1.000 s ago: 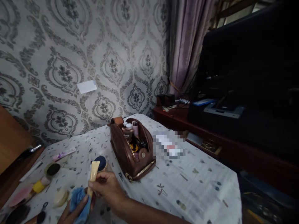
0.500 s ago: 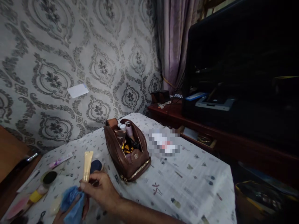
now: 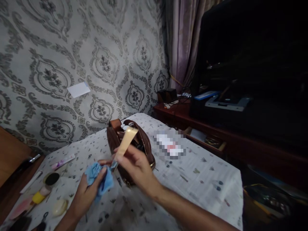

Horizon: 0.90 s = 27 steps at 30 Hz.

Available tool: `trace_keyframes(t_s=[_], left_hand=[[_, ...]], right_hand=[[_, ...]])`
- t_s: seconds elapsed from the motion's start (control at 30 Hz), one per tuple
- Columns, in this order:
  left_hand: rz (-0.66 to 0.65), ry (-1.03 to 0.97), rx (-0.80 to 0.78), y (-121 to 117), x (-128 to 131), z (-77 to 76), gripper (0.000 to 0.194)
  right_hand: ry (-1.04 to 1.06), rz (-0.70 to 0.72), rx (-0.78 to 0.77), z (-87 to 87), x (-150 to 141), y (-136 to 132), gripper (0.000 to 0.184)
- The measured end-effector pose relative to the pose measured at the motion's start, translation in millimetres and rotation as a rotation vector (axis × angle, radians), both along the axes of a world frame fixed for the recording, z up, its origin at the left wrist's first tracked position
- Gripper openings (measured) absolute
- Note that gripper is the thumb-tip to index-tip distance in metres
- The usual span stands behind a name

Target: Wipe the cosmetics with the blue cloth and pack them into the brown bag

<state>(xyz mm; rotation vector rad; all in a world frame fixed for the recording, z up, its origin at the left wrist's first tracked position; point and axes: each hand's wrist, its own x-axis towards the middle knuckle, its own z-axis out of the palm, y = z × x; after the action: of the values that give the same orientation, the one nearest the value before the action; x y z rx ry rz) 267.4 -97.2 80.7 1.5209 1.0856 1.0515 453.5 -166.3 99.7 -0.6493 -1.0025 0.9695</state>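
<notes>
My right hand (image 3: 137, 170) is closed on a slim beige cosmetic tube (image 3: 125, 143), tilted up and to the right in front of the brown leather pouch (image 3: 113, 138). The pouch stands open on the white printed cloth (image 3: 192, 179) with several small bottles inside. My left hand (image 3: 88, 192) pinches a crumpled blue cloth (image 3: 98, 176) right against the tube's lower end.
Loose cosmetics lie at the left: a pink-white tube (image 3: 63, 161), a dark round jar (image 3: 52, 178), a yellow-capped bottle (image 3: 39, 196), a pale round compact (image 3: 59, 207). A dark wooden cabinet (image 3: 216, 141) with a large black screen (image 3: 252, 57) stands to the right. Patterned wall behind.
Both hands have risen and moved right toward the pouch. The tube has tipped from upright to slanting right, and the blue cloth came up with the left hand.
</notes>
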Motion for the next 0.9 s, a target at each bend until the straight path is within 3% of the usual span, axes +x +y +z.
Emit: trace_keyframes(t_s=[0.13, 0.23, 0.33, 0.53, 0.7, 0.83, 0.9], left_hand=[[-0.438, 0.487, 0.72, 18, 41, 35.2, 0.036], [-0.608, 0.715, 0.995, 29, 48, 42.8, 0.047], [-0.571, 0.815, 1.128, 29, 40, 40.0, 0.046], [-0.389, 0.799, 1.321, 20, 23, 19.3, 0.048], [-0.304, 0.716, 1.368, 22, 23, 1.9, 0.047], [-0.282, 0.687, 1.37, 21, 24, -1.2, 0.044], [-0.275, 0.677, 1.374, 20, 24, -0.9, 0.041]], right_hand=[[-0.065, -0.12, 0.01, 22.4, 41, -5, 0.037], [-0.151, -0.179, 0.029, 27.1, 61, 0, 0.034], [-0.261, -0.223, 0.036, 25.8, 73, 10, 0.032], [-0.55, -0.183, -0.018, 23.5, 88, 33, 0.03], [-0.717, -0.2, 0.0, 28.7, 90, 52, 0.022], [-0.714, -0.156, 0.097, 38.1, 87, 66, 0.019], [-0.727, -0.198, 0.153, 43.5, 85, 75, 0.02]])
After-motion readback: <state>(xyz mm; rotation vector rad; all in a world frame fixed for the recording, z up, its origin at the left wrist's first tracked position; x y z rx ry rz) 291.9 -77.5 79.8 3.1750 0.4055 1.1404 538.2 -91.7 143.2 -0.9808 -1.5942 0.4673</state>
